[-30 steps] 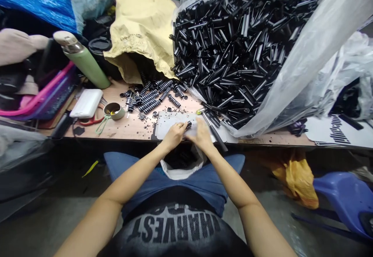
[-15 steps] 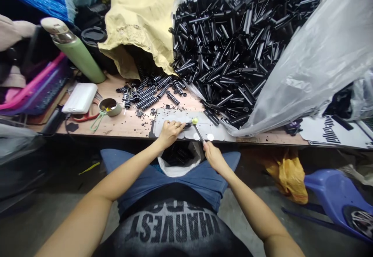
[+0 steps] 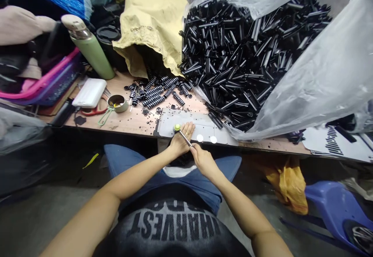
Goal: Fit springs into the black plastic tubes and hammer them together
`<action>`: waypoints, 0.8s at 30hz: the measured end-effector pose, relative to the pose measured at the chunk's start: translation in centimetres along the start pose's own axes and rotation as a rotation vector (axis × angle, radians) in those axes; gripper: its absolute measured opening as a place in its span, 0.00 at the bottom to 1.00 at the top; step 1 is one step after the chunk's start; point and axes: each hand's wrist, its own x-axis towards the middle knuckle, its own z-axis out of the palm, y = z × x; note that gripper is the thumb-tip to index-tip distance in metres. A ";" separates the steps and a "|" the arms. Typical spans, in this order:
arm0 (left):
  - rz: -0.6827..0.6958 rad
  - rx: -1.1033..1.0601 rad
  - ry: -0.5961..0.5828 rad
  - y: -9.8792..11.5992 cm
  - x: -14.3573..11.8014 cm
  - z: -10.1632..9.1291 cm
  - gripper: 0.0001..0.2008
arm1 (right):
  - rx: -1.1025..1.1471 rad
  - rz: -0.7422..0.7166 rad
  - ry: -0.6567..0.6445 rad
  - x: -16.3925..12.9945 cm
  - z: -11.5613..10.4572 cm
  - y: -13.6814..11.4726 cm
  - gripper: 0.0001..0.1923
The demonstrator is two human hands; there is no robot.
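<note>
Far left on the worktop [image 3: 125,123] stand a green flask [image 3: 93,51] and a small cup [image 3: 117,103]. At the near edge the left hand [image 3: 180,140] is cupped around something hidden, beside the yellow-tipped end of a thin tool [image 3: 182,134] on a grey mat [image 3: 186,121]. The right hand [image 3: 202,159] pinches the tool's near end; black tubes [image 3: 239,55] heap far right.

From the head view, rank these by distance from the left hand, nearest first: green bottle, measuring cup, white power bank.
From the left hand:
1. Measuring cup, on the table to its left.
2. White power bank, farther left, past the cup.
3. Green bottle, back left, leaning.
</note>
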 end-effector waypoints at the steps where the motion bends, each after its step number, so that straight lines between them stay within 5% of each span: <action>1: -0.009 -0.012 0.010 -0.1 0.2 -0.1 0.30 | 0.001 -0.008 -0.022 0.2 -0.1 0.2 0.16; 7: -0.142 -0.093 -0.060 1.1 1.2 -2.5 0.17 | -0.183 0.109 0.098 2.6 -2.7 3.4 0.21; 9: -0.163 -0.104 -0.022 0.0 1.4 -3.9 0.15 | -0.330 0.188 0.131 3.9 -3.1 5.4 0.20; 13: -0.648 0.070 0.153 -7.2 1.6 -6.7 0.16 | -0.484 0.189 0.211 5.9 -2.9 8.6 0.19; 15: -0.765 0.130 0.133 -11.1 1.5 -7.4 0.15 | -0.463 0.080 0.297 7.4 -2.7 8.8 0.18; 19: -0.674 0.145 -0.042 -14.6 1.1 -7.6 0.14 | -0.295 -0.172 0.388 13.0 -2.0 6.6 0.13; 24: -0.539 0.000 0.157 -12.2 -0.2 -9.8 0.15 | -0.183 -0.263 0.350 20.9 -1.8 2.8 0.10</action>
